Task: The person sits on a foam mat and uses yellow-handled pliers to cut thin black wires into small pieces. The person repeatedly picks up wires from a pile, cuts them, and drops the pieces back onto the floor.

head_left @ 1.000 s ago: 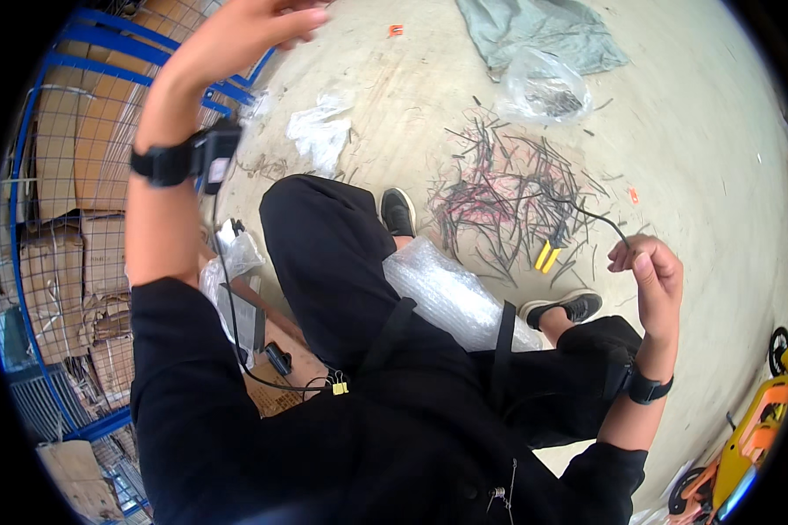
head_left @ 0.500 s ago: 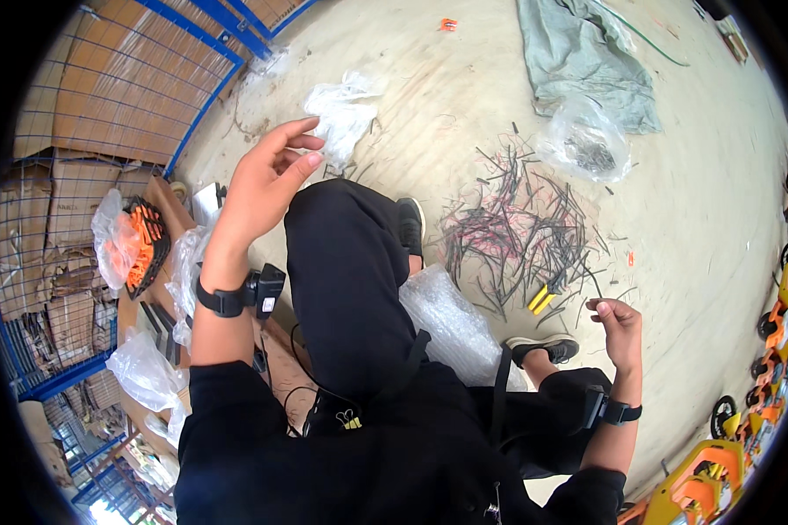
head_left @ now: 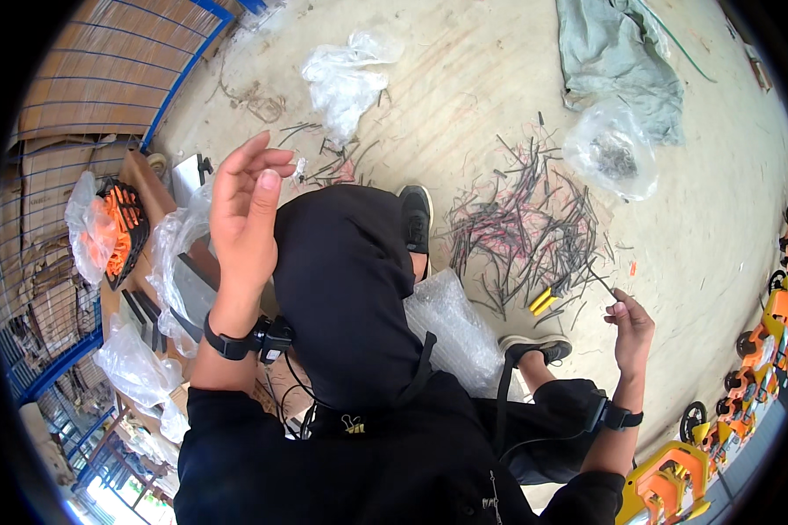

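My left hand (head_left: 249, 206) is raised beside my bent left knee, its fingers loosely extended and the thumb apart. A small whitish scrap (head_left: 300, 169) shows just past its fingertips; I cannot tell whether it lies on the floor. My right hand (head_left: 632, 331), off to the right, pinches a thin black cable piece (head_left: 601, 282) between thumb and fingers. The cable piece points toward a loose pile of black and reddish cable pieces (head_left: 521, 223) on the floor. At the pile's near edge lies a tool with yellow handles (head_left: 545, 301), its head hard to make out among the pieces.
Bubble wrap (head_left: 455, 328) lies between my legs. Clear bags (head_left: 611, 150) (head_left: 346, 83) and a grey-green sheet (head_left: 622, 70) lie farther off. At left stand a black basket of orange parts (head_left: 124, 229) and a blue wire-mesh fence (head_left: 179, 92); orange-yellow wheeled items (head_left: 674, 477) line the right.
My left hand has shifted left and slightly down. My right hand has moved a little right, still pinching the cable piece, which now slants up toward the pile. The view has shifted slightly.
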